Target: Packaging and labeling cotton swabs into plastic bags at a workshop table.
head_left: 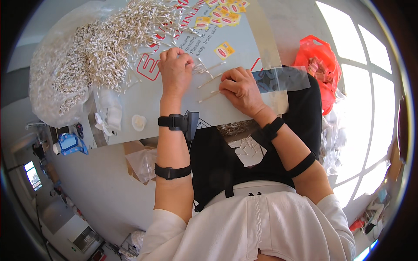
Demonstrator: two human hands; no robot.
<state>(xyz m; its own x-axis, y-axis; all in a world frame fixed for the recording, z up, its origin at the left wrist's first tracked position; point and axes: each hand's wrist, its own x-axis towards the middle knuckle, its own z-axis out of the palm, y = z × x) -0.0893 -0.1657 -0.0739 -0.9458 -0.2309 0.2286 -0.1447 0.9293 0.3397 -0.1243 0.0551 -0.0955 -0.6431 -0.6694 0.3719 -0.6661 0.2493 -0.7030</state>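
Observation:
My left hand (176,71) rests over the table with its fingers curled together. What it holds, if anything, is hidden. Just beside its fingertips lie a few loose cotton swabs (201,68). My right hand (241,90) is closed in a pinch, and a cotton swab (209,97) sticks out from its fingers toward the left. Another swab (209,81) runs up to the same fingers. A big heap of cotton swabs (109,43) spreads over the far left of the table, partly on a clear plastic bag (41,78).
Small yellow-and-white cards (224,15) are scattered at the far edge, with a single card (224,50) nearer. A clear plastic sleeve (291,78) lies at the table's right edge. Beyond it hangs a red plastic bag (320,65). A small white round piece (139,122) lies near the front edge.

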